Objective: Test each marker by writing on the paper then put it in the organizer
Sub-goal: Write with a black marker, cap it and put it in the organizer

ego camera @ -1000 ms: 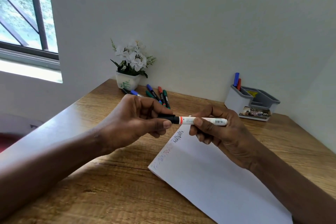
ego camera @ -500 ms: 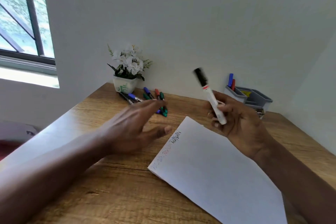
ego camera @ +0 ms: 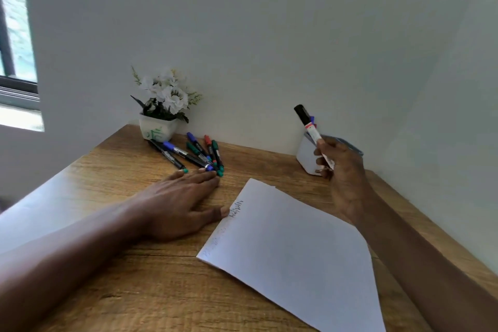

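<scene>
**capped marker held at the organizer**

the right hand [ego camera: 338, 167] has its fingers curled round a marker [ego camera: 314, 133], black cap on and pointing up. the organizer [ego camera: 305, 155] stands just behind those fingers. this looks like the put-away step: the next move calls for bringing the marker over a compartment's rim and lowering it in. the left hand [ego camera: 175, 205] lies flat and holds nothing, its fingertips at the loose markers [ego camera: 199, 153]. between the hands lies the paper [ego camera: 291, 250], with scribbles [ego camera: 237, 209] at its edge. all rest on a wooden counter [ego camera: 134, 291]. beyond the left hand is a flower pot [ego camera: 159, 129], then a white wall [ego camera: 269, 35], and a window [ego camera: 16, 62] far to its left.
</scene>
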A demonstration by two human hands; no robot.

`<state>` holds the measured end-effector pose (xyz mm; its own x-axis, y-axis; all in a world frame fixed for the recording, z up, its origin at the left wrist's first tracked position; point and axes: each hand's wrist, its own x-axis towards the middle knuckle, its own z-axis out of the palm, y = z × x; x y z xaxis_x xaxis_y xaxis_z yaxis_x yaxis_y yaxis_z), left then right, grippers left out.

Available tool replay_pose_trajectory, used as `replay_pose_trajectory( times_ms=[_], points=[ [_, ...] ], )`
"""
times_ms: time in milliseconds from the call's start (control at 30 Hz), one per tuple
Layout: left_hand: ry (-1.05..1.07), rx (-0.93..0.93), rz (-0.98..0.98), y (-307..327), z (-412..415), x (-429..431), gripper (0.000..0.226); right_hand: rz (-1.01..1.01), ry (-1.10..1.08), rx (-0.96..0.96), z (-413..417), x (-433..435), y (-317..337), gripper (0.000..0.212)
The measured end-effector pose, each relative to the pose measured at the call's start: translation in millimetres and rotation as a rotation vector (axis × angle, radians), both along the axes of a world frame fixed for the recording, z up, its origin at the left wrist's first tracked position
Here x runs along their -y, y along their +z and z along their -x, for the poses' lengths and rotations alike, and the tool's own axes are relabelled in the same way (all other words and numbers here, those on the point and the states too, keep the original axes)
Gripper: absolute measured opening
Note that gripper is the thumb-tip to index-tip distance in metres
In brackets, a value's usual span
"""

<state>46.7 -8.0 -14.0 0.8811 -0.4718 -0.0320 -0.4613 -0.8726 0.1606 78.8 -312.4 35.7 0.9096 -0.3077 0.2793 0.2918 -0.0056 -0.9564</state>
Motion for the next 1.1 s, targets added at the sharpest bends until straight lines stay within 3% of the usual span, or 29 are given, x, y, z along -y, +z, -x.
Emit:
replay_pose_trajectory(
  times_ms=[100,233,500,733,900,1000,1100],
  points=[
    [-0.005,0.008,0.011,-1,0,0,0.096,0.093,-0.155,0.022,-16,17,18,0.011],
    [-0.010,0.009,0.014,0,1,-1,0.097,0.165,-0.283,0.043,-50,38,45,0.035],
    [-0.005,-0.001,0.021,0,1,0,0.098,0.500,-0.448,-0.102,-106,51,60,0.017],
    [-0.005,-0.010,0.026,1,-1,0,0.094,0.832,-0.461,-0.372,-130,58,41,0.031],
    [-0.003,-0.017,0.036,1,-1,0,0.097,0.913,-0.465,-0.370,-131,62,34,0.041],
    [0.000,-0.023,0.045,0,0,-1,0.096,0.903,-0.472,-0.339,-122,57,32,0.036],
    [0.003,-0.021,0.053,1,0,0,0.097,1.031,-0.683,-0.059,-103,35,34,0.022]
  ],
)
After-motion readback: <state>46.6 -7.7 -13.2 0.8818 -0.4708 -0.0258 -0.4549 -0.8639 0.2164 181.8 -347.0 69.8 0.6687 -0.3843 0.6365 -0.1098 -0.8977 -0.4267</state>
